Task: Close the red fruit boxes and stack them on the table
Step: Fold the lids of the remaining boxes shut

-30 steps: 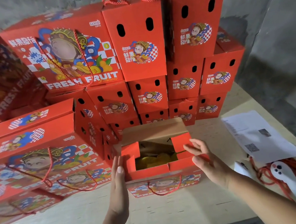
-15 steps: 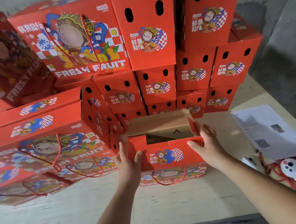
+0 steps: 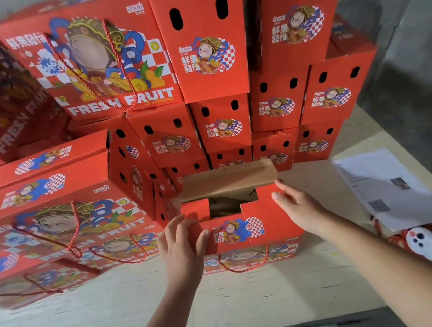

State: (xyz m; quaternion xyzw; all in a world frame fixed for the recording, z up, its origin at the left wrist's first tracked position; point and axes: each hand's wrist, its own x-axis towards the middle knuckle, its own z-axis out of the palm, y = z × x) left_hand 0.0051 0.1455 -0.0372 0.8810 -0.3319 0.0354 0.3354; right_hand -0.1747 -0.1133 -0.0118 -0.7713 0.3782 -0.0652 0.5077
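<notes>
A red fruit box (image 3: 245,235) stands near the table's front edge, its red flaps folded almost flat over the top. A small dark gap shows between them. The brown back flap (image 3: 227,179) still stands up behind. My left hand (image 3: 182,245) holds the box's left top corner, thumb on the flap, fingers down the side. My right hand (image 3: 299,206) presses the right flap with straight fingers. A wall of shut red fruit boxes (image 3: 211,45) rises behind and to the left.
More stacked red boxes (image 3: 55,205) crowd the left side, close to the open box. White printed papers (image 3: 386,186) lie at the right on the wooden table (image 3: 249,300). A white device (image 3: 426,246) rests on a pile of red cords by the right edge.
The side and front flaps have been folded in over the fruit, which no longer shows. Both hands moved from the box's sides onto its top. The view has moved closer.
</notes>
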